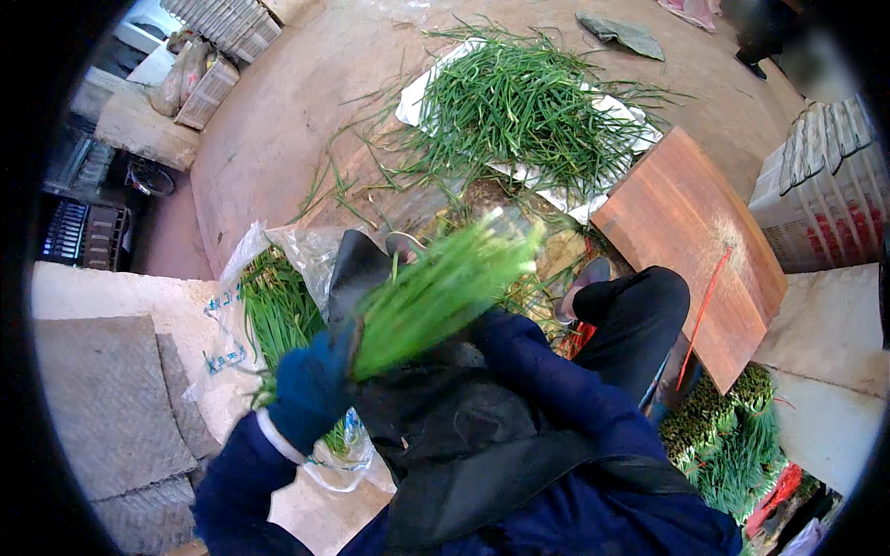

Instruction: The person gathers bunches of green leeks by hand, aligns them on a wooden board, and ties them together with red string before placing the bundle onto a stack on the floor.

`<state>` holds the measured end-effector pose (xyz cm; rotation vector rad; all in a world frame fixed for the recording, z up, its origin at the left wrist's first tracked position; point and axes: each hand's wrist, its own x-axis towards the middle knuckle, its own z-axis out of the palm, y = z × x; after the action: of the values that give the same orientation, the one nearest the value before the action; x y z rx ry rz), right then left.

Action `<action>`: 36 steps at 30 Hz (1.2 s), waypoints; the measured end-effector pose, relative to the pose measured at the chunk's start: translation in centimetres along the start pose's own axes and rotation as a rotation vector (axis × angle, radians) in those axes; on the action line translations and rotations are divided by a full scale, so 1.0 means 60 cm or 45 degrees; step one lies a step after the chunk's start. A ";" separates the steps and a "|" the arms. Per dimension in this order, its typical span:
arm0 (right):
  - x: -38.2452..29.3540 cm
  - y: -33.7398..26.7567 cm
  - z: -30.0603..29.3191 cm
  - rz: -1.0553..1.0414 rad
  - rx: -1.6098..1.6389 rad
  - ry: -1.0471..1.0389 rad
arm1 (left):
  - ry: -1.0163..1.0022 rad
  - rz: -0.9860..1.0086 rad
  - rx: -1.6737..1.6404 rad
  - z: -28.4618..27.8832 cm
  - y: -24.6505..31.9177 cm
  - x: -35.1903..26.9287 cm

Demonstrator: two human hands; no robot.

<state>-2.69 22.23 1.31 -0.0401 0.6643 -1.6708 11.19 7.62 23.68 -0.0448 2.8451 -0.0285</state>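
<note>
My left hand [313, 389], in a dark teal glove, is closed around the leafy end of a bunch of green chives [431, 292]. The bunch slants up to the right across my lap, its pale cut ends outward and blurred. My right sleeve [549, 368] reaches beneath it, and the bunch hides my right hand. A clear plastic bag [306, 260] with more chives [278, 299] inside lies close to my left hand. Beyond my feet, a large loose heap of chives [514, 104] is spread over a white sheet [417, 97].
A wooden board [695, 257] with a red tie [706, 316] on it lies at my right knee. Tied chive bundles [737, 445] are stacked below it. Crates [813, 187] stand at the right; another crate [208, 94] is at upper left. A person's leg [758, 45] shows at upper right.
</note>
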 end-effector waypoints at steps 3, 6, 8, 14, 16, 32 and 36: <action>0.028 0.018 -0.014 -0.056 0.221 -0.096 | 0.006 -0.054 0.186 0.090 0.017 -0.086; 0.034 0.036 -0.039 -0.094 0.314 -0.073 | 0.161 -0.100 0.028 0.231 0.031 -0.162; 0.037 0.058 -0.044 -0.088 0.353 -0.063 | 0.119 -0.186 -0.200 0.295 0.045 -0.209; 0.062 0.059 -0.037 0.030 0.519 -0.256 | -0.205 -0.463 -0.695 0.295 0.082 -0.258; 0.064 0.038 -0.018 0.145 0.655 -0.459 | -0.138 -0.195 -0.734 0.254 0.065 -0.249; 0.029 -0.021 0.012 0.066 0.585 -0.375 | -0.457 -0.024 -2.494 0.276 0.035 0.064; -0.012 -0.031 0.023 -0.008 -0.036 0.042 | -0.718 -0.378 -2.909 0.351 0.052 0.007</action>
<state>-3.64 22.44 3.52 -0.0348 0.7131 -1.6711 16.82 10.40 3.33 -0.6900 0.9369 2.3465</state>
